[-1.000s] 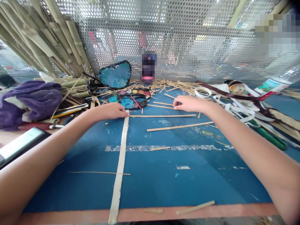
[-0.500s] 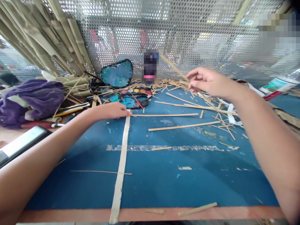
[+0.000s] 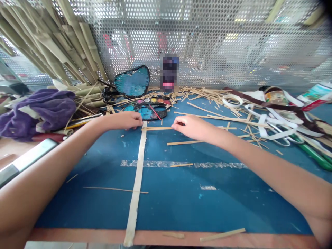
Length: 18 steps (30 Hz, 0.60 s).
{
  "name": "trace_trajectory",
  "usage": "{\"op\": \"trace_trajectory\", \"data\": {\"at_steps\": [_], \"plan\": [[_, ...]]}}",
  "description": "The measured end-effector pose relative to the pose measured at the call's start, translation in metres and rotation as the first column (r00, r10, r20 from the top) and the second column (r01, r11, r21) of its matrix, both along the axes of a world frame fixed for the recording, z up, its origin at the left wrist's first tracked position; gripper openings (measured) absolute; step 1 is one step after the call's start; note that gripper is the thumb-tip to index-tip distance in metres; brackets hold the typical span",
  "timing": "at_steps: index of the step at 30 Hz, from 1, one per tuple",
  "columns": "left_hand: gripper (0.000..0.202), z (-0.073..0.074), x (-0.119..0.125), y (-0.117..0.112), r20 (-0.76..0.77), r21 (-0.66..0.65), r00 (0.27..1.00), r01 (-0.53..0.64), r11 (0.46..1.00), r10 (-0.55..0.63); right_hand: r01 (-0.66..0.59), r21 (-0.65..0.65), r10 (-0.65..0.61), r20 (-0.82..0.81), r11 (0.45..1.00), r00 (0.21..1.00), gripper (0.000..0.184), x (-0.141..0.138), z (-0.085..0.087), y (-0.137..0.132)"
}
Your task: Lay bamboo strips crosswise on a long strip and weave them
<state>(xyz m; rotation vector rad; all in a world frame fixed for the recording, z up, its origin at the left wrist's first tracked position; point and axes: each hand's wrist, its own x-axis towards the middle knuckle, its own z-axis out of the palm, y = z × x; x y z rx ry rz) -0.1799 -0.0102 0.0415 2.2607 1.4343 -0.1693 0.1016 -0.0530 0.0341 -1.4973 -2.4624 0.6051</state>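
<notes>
My right hand [image 3: 188, 125] pinches a thin bamboo strip [image 3: 162, 128], low over the blue table mat. The strip's left end reaches the top of a pale tape-like band [image 3: 138, 169], which runs down the mat to the front edge. Beside that end is my left hand [image 3: 132, 120], its fingers curled in; whether anything sits between them is hidden. Another bamboo strip [image 3: 181, 142] lies just in front of my right hand. A short piece [image 3: 182, 165] rests on a line of clear tape nearer to me, and a fine sliver [image 3: 114, 189] crosses the pale band.
Behind my hands lie a paint palette [image 3: 158, 114], a blue black-rimmed piece [image 3: 133, 81] and heaped bamboo offcuts [image 3: 199, 92]. A purple cloth [image 3: 41, 110] and a phone-like device [image 3: 28, 160] are at left. White ribbon loops [image 3: 277, 119] and a green-handled tool [image 3: 315, 155] lie at right.
My right hand has come down and left from its raised position, bringing the bamboo strip to the pale band. My left hand has lifted slightly off the band's top, its fingers curling.
</notes>
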Motion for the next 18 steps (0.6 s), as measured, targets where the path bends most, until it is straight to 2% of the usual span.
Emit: {"op": "trace_trajectory", "data": {"at_steps": [2, 4, 11, 18], "plan": [[0.032, 0.002, -0.007, 0.002, 0.001, -0.113, 1.000, 0.001, 0.994, -0.001, 0.007, -0.015, -0.007, 0.002, 1.000, 1.000, 0.028, -0.001, -0.005, 0.001], [0.033, 0.004, -0.010, 0.001, 0.004, -0.147, 1.000, 0.010, 0.989, -0.010, 0.030, -0.041, -0.030, -0.010, 0.999, 0.999, 0.028, 0.001, -0.007, 0.002], [0.040, 0.000, -0.007, 0.003, -0.026, -0.117, 0.996, 0.084, 0.990, -0.087, 0.056, -0.061, -0.056, 0.010, 0.997, 0.998, 0.026, 0.005, -0.016, 0.006], [0.041, -0.005, -0.009, 0.006, -0.020, -0.104, 0.996, 0.084, 0.991, -0.087, 0.059, -0.087, -0.060, -0.010, 0.994, 0.998, 0.029, 0.005, -0.019, 0.005]]}}
